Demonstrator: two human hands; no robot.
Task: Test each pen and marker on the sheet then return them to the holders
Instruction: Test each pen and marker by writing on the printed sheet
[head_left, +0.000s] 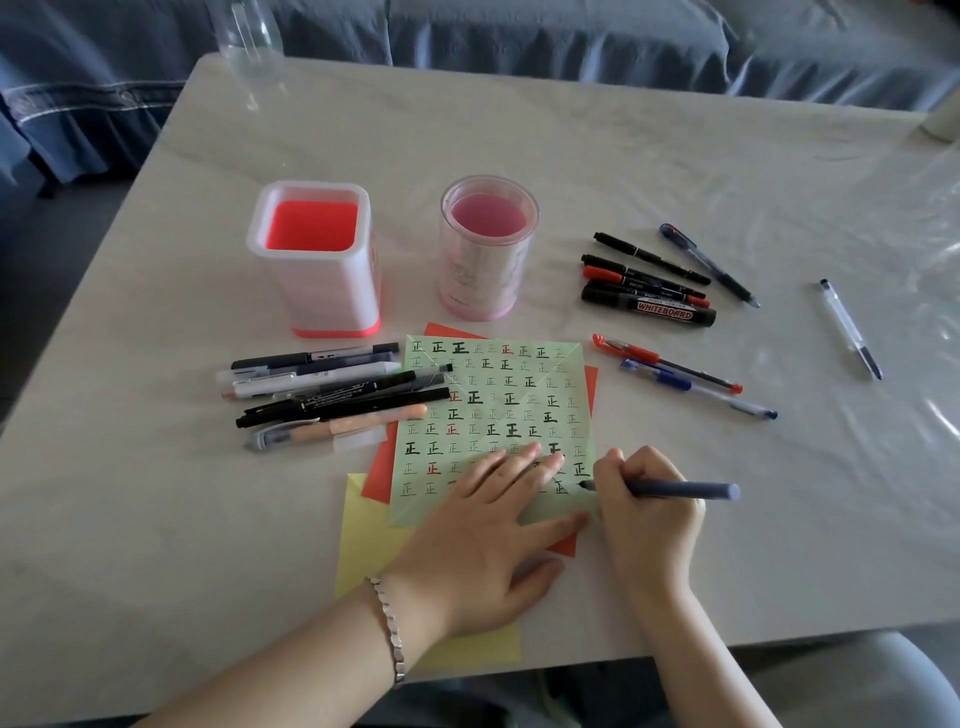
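The right hand (644, 504) gripped a grey-blue pen (685, 489), with its fingers curled tight round the front part. The pen lay almost flat and ran from left to right. Its dark tip pointed left and touched the green sheet (498, 384) near the bottom right corner. Its round back end stuck out to the right, past the hand.

The left hand (483, 540) lay flat on the same sheet, just beside the pen tip. Its fingers were straight and spread, and they pressed the paper down. A silver bracelet (389, 623) sat on that wrist.

The sheet was thin, creased paper covered in rows of little marks, mostly black and a few red. A red sheet (376, 467) and a yellow sheet (363, 530) peeked out from under it.

The two holders stood past the top of the sheet, well apart from both hands. The square holder (317, 260) was white plastic with a red floor. The round holder (485, 249) was clear pink plastic. No pens showed inside either one. I think the pen must go up and to the left to reach them, and it would need to be tipped upright first.

Other pens lay on the smooth pale table (571, 156). A pile of pens (332, 395) lay left of the sheet, and a fat whiteboard marker (649, 309) lay with thin markers to the right.
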